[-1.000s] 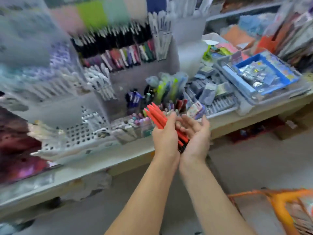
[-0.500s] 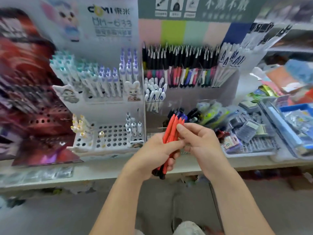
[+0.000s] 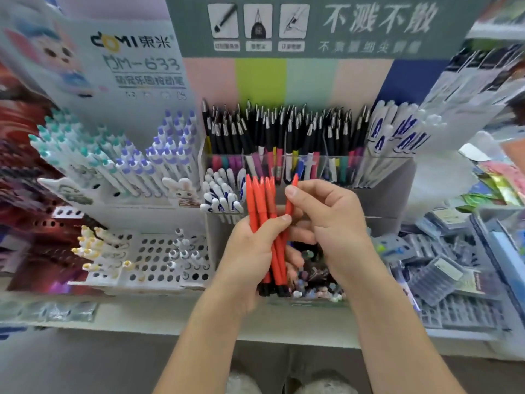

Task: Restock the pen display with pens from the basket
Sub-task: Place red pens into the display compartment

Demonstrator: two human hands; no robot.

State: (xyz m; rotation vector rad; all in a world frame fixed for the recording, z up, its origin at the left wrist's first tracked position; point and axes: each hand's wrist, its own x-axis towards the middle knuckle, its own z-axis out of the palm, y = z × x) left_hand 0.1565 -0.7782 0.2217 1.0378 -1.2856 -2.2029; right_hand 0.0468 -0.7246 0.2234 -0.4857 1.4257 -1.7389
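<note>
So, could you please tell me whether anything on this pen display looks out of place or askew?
Mostly tidy. The white perforated pen tray at lower left is largely unfilled, holes showing, with a few yellow-tipped white pens leaning sideways. The left hand grips the red-orange pens; the right hand pinches one.

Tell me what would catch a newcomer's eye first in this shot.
The bunch of red pens at the centre stands out, gripped upright in the left hand, while the right hand pinches a single red pen just beside it. Behind the hands, a dense row of black-topped pens fills the display rack, and to the left stand white pens with teal and purple caps under a cartoon rabbit sign.
</note>
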